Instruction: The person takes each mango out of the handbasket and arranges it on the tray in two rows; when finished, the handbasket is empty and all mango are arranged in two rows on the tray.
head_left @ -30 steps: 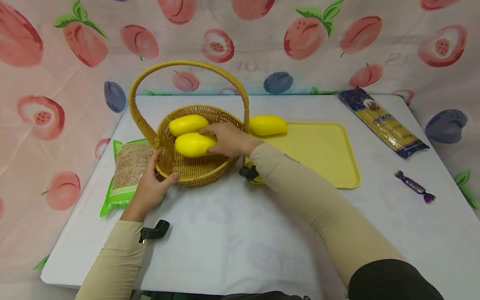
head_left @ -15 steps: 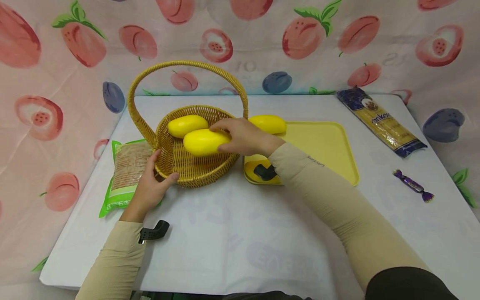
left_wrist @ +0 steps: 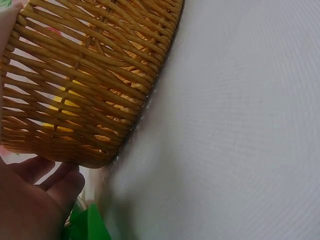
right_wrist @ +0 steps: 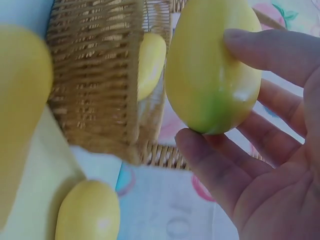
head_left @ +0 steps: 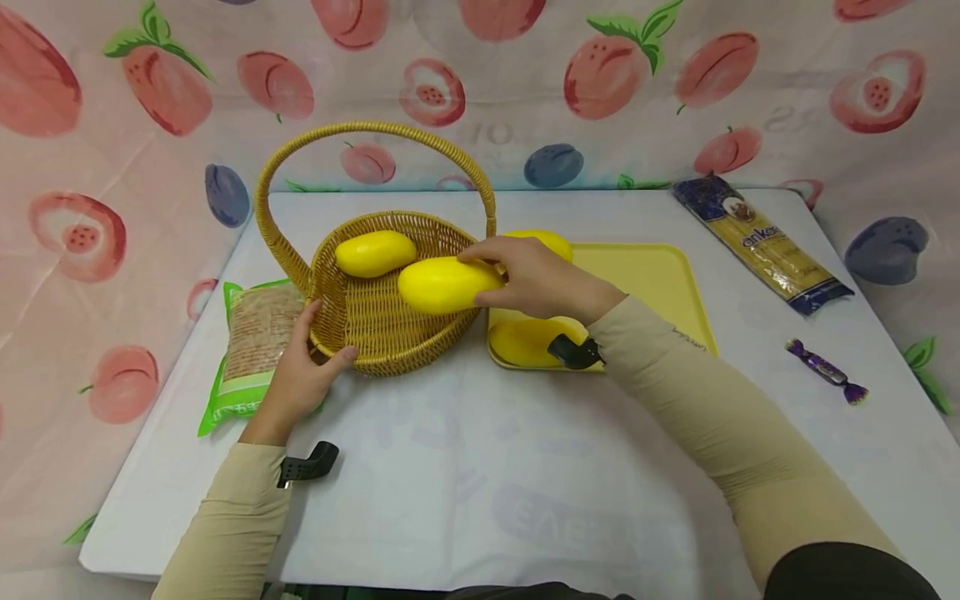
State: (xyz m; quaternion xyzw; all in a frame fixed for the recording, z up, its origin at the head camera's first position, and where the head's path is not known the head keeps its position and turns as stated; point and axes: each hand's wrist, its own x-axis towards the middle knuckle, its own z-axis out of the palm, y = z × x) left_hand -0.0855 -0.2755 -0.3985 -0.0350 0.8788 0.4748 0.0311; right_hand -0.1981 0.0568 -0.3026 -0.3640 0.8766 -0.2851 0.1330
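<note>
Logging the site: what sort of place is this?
Probably a staged tabletop setup, seemingly indoors: a white table, a fruit-patterned backdrop behind it, and a wicker basket of yellow fruit.

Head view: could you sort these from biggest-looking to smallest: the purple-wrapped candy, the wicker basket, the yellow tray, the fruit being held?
1. Wicker basket, counting its tall handle
2. Yellow tray, though partly hidden
3. Fruit in the right hand
4. Purple-wrapped candy

Near the head view's centre, the right hand (head_left: 546,279) is partly hiding one yellow fruit (head_left: 542,240) behind it, while the right wrist view's upper edge is cutting the held fruit (right_wrist: 202,70), and the left edge a blurred fruit (right_wrist: 22,85).
</note>
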